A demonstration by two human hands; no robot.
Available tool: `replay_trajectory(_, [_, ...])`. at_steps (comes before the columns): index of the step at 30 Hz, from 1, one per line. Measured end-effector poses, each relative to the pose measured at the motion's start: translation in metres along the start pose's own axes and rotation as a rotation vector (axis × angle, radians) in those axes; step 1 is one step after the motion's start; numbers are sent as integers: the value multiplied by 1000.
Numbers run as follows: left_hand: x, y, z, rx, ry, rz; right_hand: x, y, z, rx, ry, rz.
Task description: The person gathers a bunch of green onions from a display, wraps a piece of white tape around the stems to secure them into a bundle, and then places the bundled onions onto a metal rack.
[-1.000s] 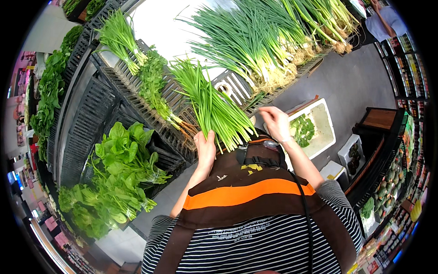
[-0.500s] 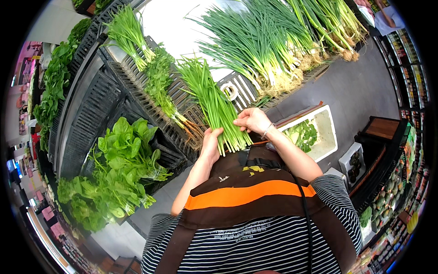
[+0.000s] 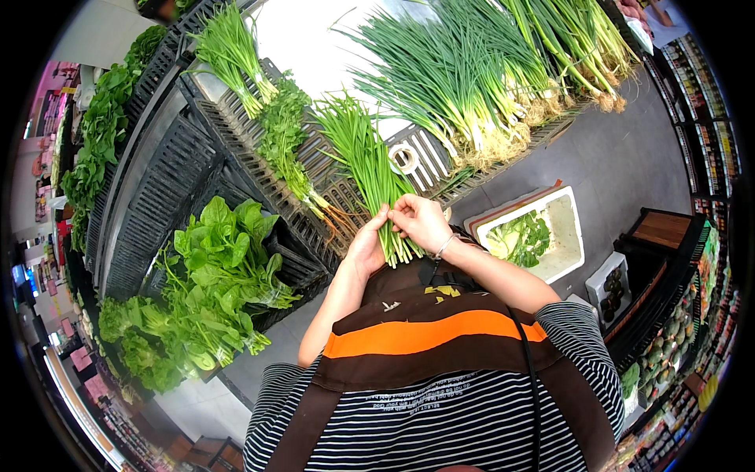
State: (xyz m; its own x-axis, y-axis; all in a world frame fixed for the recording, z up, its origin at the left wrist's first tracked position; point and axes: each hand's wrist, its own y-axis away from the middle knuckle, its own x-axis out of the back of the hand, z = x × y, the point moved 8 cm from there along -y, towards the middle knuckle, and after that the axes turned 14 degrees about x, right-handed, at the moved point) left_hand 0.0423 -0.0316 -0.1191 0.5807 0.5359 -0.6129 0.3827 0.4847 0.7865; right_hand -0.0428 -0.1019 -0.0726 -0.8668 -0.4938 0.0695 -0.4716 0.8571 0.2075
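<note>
A bunch of green chives [image 3: 366, 161] lies slanted in front of me, leaf tips pointing away and cut ends close to my apron. My left hand [image 3: 368, 245] is wrapped round its lower part from the left, thumb on top. Over the right side of the stems, my right hand [image 3: 422, 223] is closed in a pinch, its fingertips meeting my left thumb. What the pinch holds, if anything, is too small to make out. Just beyond the right hand, a white roll of tape [image 3: 404, 157] rests on the slatted black crate.
Coriander [image 3: 285, 126] with reddish roots and another chive bunch [image 3: 230, 59] lie left on the crates. Spring onions [image 3: 472, 102] are heaped at the far right. Leafy greens [image 3: 212, 275] fill the near left. A white foam box [image 3: 568, 236] with leaf scraps stands on the floor, right.
My right hand has moved left across the stems to my left thumb. The left hand still grips the chives. The whole view has shifted slightly.
</note>
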Motion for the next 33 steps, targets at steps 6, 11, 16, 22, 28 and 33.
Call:
replay_trajectory(6, [25,-9,1,-77,-201,234,-4,23,-64,593,432,-68])
replay_trajectory(11, [19,-8,4,-174,-336,221,-17,39,-86,842,538,-223])
replay_trajectory(16, [38,-31,5,-281,-472,236,-25,56,-98,962,495,-333])
replay_trajectory(22, [45,-31,6,-210,-489,472,30,65,-117,831,270,-63])
replay_trajectory(28, [40,-28,3,-114,-345,335,208,147,12,87,51,783])
replay_trajectory(33, [43,-18,5,-35,-326,329,248,197,57,-115,1418,707])
